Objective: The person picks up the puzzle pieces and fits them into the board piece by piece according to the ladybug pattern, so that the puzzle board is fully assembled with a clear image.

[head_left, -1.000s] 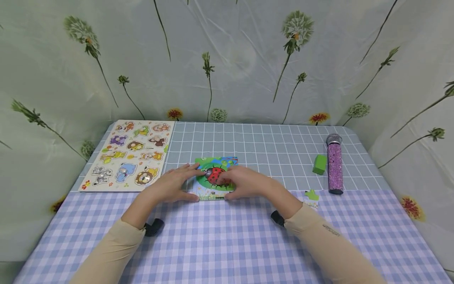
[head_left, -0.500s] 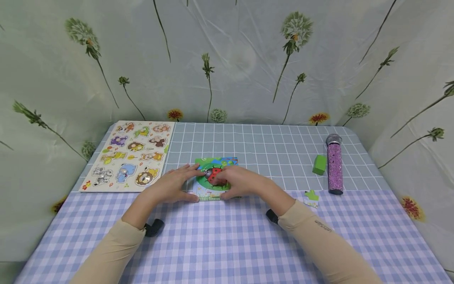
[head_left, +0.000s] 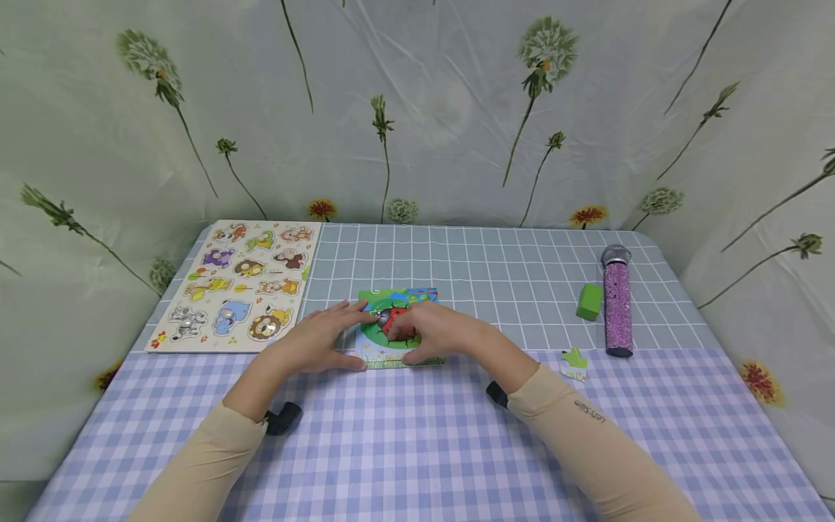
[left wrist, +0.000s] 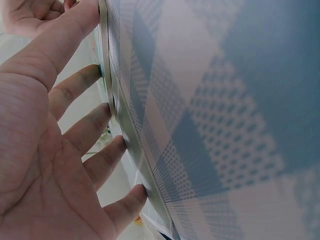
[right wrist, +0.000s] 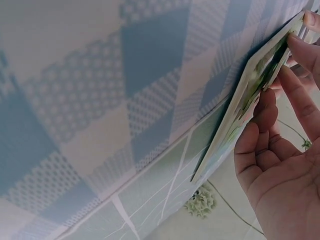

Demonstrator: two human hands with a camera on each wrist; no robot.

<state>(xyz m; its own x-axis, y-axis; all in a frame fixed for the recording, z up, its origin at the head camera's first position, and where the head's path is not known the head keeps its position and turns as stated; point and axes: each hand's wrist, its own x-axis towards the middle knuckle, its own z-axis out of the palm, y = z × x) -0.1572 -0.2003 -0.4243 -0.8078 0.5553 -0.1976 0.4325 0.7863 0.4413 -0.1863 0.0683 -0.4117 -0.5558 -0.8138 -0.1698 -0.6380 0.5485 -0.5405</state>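
A small ladybug jigsaw puzzle (head_left: 375, 335) lies flat in the middle of the table, partly hidden by both hands. My left hand (head_left: 322, 338) rests at its left side, fingers spread; the thumb touches the lower left corner and the index fingertip reaches the ladybug's head. From the right, my right hand (head_left: 445, 333) reaches over the puzzle with curled fingers. In the right wrist view, thumb and forefinger pinch a jigsaw piece (right wrist: 275, 67) at the puzzle board (right wrist: 227, 117). Another loose jigsaw piece (head_left: 574, 364), green and white, lies to the right of the right forearm.
An animal peg puzzle board (head_left: 238, 286) lies at the back left. At the right are a green block (head_left: 589, 301) and a purple glittery microphone (head_left: 617, 301). A blue-white checked cloth (head_left: 391, 449) covers the front, grey grid cloth (head_left: 404, 254) the back. Flowered fabric (head_left: 450, 101) hangs behind.
My right hand has shifted slightly left over the puzzle, uncovering more of its lower right corner. The left hand stays in place.
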